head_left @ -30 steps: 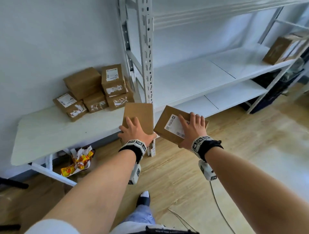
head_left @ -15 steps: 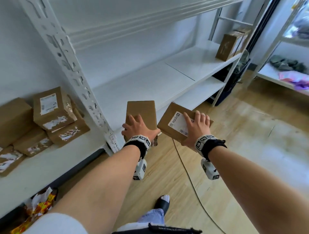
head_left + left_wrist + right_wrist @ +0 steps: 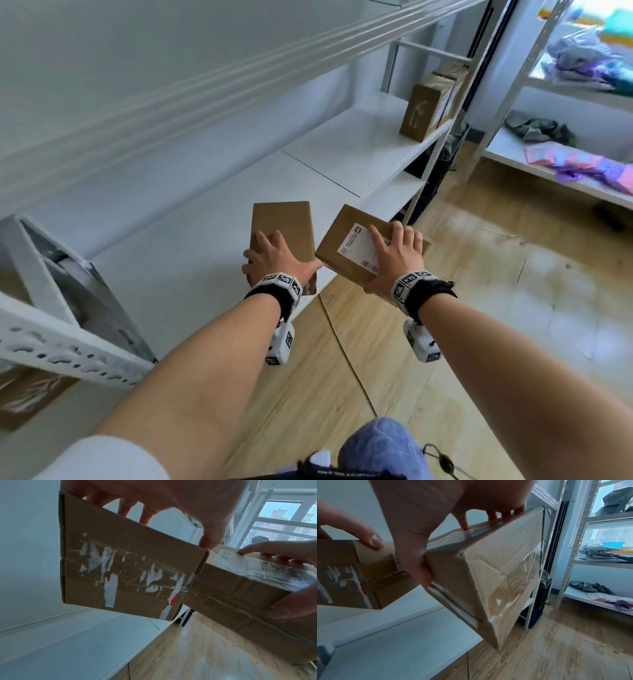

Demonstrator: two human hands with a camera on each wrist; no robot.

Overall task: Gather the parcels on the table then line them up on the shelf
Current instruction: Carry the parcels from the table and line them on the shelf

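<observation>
Now left hand [image 3: 274,260] gripping plain box [image 3: 284,226] above white shelf [image 3: 191,246], right hand [image 3: 394,253] clasping labelled box [image 3: 346,240] just beside

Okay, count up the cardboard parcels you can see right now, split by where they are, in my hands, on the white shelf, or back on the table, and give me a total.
In hands: 2, plain parcel in left hand, labelled parcel in right hand
On white shelf: 2, far-end parcels
On table: 1 partly visible
Total: 5

Two held parcels side by side above shelf [image 3: 212,219] front edge: plain parcel [image 3: 282,226] left, labelled parcel [image 3: 352,246] right; more boxes [image 3: 428,109] at shelf's far end.
</observation>
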